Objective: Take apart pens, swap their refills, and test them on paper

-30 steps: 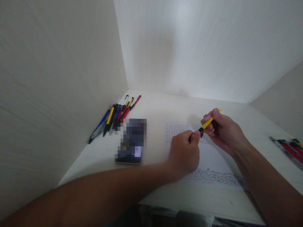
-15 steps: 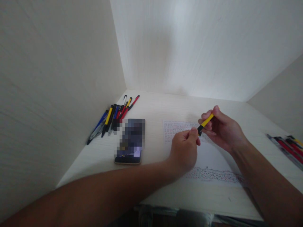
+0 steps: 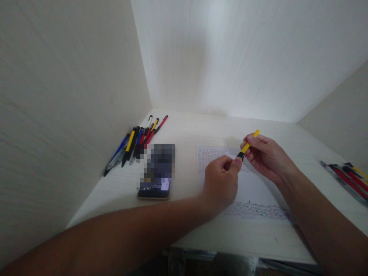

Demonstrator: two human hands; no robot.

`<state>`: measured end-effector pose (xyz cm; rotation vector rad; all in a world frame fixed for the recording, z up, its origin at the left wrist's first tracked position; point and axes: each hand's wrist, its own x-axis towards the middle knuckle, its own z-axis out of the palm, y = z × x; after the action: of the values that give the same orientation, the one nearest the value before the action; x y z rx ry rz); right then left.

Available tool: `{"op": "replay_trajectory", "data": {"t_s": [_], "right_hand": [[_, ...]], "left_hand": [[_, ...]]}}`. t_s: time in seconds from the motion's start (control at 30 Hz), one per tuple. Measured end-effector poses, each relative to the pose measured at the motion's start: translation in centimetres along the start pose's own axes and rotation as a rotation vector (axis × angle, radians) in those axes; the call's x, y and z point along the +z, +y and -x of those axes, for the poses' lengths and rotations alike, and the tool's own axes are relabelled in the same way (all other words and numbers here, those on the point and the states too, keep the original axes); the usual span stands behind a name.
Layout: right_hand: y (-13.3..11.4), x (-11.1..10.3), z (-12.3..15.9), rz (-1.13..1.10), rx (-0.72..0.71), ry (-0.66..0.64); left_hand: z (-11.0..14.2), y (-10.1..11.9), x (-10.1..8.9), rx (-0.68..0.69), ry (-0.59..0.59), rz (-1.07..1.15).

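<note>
Between my two hands, above the desk, is a yellow pen (image 3: 246, 147) with a black part at its lower end, held at a slant. My left hand (image 3: 222, 182) is closed, its thumb and fingers pinching the black end. My right hand (image 3: 264, 155) grips the yellow barrel between thumb and fingers, and the yellow end sticks out above them. Under the hands lies a white sheet of paper (image 3: 253, 188) covered at top and bottom with rows of small dark and red marks. My left hand hides part of the sheet.
A phone (image 3: 153, 194), its screen partly pixelated, lies left of the paper. Beyond it, a pile of blue, yellow, black and red pens (image 3: 130, 143) rests along the left panel (image 3: 71, 96). More pens (image 3: 349, 178) lie at the right. A back panel (image 3: 224, 57) closes off the desk.
My right thumb and fingers have shifted down the pen's barrel, so more of its yellow end shows above them. My left hand keeps its pinch. The view has moved slightly.
</note>
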<state>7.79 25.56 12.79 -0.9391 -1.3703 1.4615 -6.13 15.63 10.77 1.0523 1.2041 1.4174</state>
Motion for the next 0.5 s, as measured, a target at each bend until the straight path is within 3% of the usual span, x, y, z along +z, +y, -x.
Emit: {"op": "replay_trajectory", "data": {"t_s": [0.5], "right_hand": [[-0.43, -0.16, 0.29, -0.098, -0.005, -0.073]], "left_hand": [[0.09, -0.28, 0.22, -0.107, -0.039, 0.047]]}}
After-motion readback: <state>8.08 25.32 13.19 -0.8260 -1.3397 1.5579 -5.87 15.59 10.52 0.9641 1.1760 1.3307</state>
